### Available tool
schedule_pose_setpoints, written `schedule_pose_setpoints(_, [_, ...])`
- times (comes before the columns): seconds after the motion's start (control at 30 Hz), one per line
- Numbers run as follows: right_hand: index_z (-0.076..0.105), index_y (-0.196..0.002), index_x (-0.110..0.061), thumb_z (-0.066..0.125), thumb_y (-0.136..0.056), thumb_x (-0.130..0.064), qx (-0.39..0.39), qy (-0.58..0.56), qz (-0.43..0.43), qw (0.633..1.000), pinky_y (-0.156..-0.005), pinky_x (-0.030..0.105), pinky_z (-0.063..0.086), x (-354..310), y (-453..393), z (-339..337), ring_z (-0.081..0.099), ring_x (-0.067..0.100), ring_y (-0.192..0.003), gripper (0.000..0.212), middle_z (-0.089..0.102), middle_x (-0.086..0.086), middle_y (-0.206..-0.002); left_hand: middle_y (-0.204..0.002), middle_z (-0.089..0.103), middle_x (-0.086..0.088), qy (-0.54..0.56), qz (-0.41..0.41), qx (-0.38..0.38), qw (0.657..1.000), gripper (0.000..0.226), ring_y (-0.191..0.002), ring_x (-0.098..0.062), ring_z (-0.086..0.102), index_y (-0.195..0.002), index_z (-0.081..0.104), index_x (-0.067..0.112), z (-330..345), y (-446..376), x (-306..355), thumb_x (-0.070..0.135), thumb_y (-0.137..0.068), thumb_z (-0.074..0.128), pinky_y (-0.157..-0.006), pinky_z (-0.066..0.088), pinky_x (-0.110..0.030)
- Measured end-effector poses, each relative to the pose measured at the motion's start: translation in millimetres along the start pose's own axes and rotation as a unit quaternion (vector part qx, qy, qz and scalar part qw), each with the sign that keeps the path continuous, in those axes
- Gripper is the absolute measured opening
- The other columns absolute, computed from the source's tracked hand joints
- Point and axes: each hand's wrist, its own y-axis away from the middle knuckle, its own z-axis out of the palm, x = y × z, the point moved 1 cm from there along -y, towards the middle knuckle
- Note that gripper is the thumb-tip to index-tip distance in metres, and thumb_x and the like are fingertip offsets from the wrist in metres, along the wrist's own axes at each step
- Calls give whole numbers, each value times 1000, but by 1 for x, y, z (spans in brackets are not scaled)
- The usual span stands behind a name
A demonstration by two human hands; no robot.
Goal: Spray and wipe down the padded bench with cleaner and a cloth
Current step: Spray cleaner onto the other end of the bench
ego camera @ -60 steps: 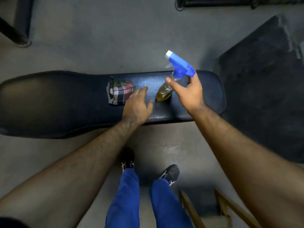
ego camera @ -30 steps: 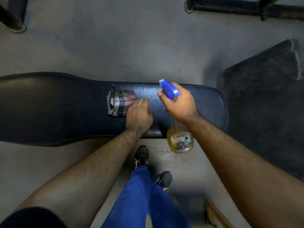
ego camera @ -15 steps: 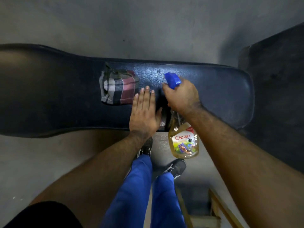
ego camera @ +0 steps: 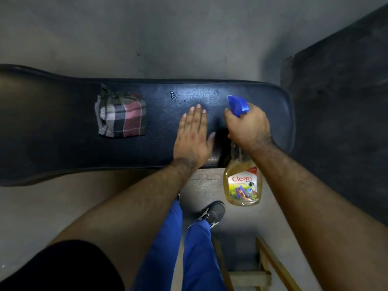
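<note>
Cloth (ego camera: 121, 117) sat folded on the desk (ego camera: 63, 143), your flat left hand (ego camera: 194, 136) right of it, right hand (ego camera: 248, 128) beyond gripping the spray bottle (ego camera: 242, 183).

Grey concrete floor (ego camera: 168, 38), dark mat (ego camera: 346, 101), wooden frame (ego camera: 264, 274), black shoe (ego camera: 214, 211)

Left hand (ego camera: 193, 137) flat on the dark padded table (ego camera: 63, 127), fingers (ego camera: 197, 112) straight. Right hand (ego camera: 248, 128) grips spray bottle (ego camera: 242, 185) by the neck, blue nozzle (ego camera: 238, 105) pointing at the pad. Folded plaid cloth (ego camera: 121, 116) lies to the left, apart from both hands. Small droplets (ego camera: 172, 94) on the pad.
</note>
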Motion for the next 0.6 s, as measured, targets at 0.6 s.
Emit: schedule_pose_setpoints(0.6, [62,-89,-15,53,-79,-53,70,-46,66,994,-77,47,59,99,-8,-65,71,34,-79,40,71,9,-85,-163,11,-17,-86,31,-21,996,77,-151,-28,6,-154,17,2,36,-16,84,55,-99,25,-122,9,-45])
